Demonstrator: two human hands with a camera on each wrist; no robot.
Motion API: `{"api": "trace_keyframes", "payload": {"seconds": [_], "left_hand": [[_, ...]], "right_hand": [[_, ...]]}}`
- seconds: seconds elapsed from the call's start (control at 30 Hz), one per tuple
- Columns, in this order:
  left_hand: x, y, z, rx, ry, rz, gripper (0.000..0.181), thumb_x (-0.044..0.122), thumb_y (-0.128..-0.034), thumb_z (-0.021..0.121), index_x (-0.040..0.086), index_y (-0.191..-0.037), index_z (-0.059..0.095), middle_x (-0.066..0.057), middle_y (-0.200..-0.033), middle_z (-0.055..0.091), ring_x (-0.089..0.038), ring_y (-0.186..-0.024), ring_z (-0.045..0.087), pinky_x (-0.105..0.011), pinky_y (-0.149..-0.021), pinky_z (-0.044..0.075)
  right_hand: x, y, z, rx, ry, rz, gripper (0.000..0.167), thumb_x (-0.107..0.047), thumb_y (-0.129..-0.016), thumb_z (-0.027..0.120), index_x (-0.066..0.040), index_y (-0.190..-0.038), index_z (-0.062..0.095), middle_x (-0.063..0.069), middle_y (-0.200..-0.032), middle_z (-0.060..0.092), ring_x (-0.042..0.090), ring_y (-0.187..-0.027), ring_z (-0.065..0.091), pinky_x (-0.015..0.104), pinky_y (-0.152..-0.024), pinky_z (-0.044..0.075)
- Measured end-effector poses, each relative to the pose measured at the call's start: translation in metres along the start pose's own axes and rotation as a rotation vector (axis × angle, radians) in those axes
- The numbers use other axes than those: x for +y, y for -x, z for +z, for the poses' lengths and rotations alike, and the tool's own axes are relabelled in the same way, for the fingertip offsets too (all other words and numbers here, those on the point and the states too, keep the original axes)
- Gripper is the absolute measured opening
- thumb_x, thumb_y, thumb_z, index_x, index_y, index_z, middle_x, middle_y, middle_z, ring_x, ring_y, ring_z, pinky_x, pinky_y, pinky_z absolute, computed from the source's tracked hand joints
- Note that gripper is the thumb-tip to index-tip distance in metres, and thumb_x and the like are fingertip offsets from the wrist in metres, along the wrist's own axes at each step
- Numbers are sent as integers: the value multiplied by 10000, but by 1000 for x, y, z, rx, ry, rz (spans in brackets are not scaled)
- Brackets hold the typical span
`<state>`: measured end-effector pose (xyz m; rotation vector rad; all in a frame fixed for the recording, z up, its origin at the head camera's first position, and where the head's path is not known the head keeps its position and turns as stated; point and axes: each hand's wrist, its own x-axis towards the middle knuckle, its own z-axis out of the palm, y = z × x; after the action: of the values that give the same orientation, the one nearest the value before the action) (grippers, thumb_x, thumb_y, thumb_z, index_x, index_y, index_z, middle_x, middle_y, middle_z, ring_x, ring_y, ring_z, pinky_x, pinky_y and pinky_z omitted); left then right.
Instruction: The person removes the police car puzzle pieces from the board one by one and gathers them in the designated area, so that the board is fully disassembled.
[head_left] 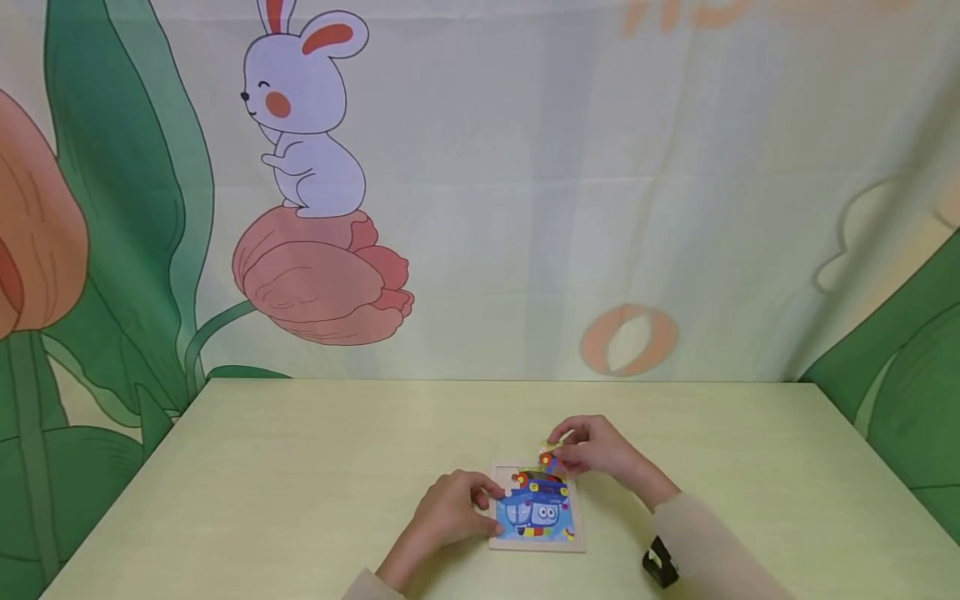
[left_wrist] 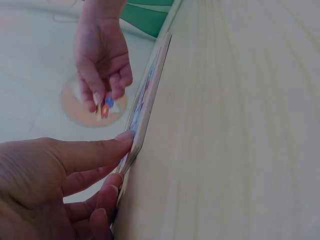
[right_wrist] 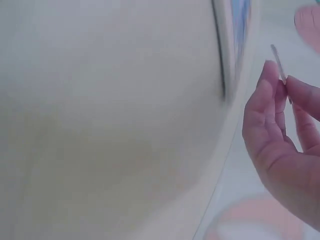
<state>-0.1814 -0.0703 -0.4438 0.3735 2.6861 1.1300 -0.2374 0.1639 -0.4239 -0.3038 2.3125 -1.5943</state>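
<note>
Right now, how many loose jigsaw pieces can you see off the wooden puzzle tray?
1: the jigsaw piece pinched in the right hand, raised clear of the wooden puzzle tray near its far right corner. Another could be hidden under the left hand.

The jigsaw (head_left: 542, 510) lies flat on the table (head_left: 300, 475) in a pale, square wooden frame (head_left: 536, 547), showing a blue vehicle with cartoon eyes; a pale patch shows toward its far left corner. My left hand (head_left: 453, 510) holds the frame's left edge. My right hand (head_left: 603, 452) pinches a thin, tilted piece (head_left: 549, 457), partly red and blue, raised above the far right corner.
</note>
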Motion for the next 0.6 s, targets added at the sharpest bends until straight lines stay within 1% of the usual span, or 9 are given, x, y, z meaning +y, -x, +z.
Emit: {"api": "trace_keyframes", "payload": {"seconds": [0.1,0.27,0.37,0.47,0.6], "left_hand": [[0,0,0,0,9,-14,312,208,-634,829,156,-906,684,35,-694,528,-146,-654,457,-282,-605,329],[-1,-1,-2,3,15,-21,308,212,-635,828,158,-900,681,28,-694,525,-152,-654,454,-284,-605,324],[-1,-2,-1,-4,19,-15,304,218,-637,827,163,-898,681,33,-690,527,-149,-649,455,-278,-600,322],[-1,-2,0,-7,22,-18,301,220,-637,827,168,-894,679,33,-685,526,-148,-650,456,-280,-602,320],[0,-3,1,-6,24,-27,298,213,-635,828,170,-889,679,34,-685,525,-152,-654,457,-288,-606,319]], "right_hand": [[3,2,-21,62,-1,34,189,2,-842,592,63,-1020,572,81,-770,531,173,-646,617,314,-615,518],[11,0,-48,138,26,54,228,-7,-856,567,62,-1073,554,71,-785,520,203,-664,612,293,-602,499],[18,-5,-57,183,50,73,234,-20,-860,566,57,-1081,563,57,-787,527,190,-664,613,286,-594,496],[24,-11,-63,217,69,95,237,-27,-861,567,57,-1083,575,41,-780,565,158,-641,605,273,-567,483],[29,-22,-68,245,48,127,245,-15,-861,543,65,-1091,573,35,-733,600,137,-584,597,245,-509,434]]}}
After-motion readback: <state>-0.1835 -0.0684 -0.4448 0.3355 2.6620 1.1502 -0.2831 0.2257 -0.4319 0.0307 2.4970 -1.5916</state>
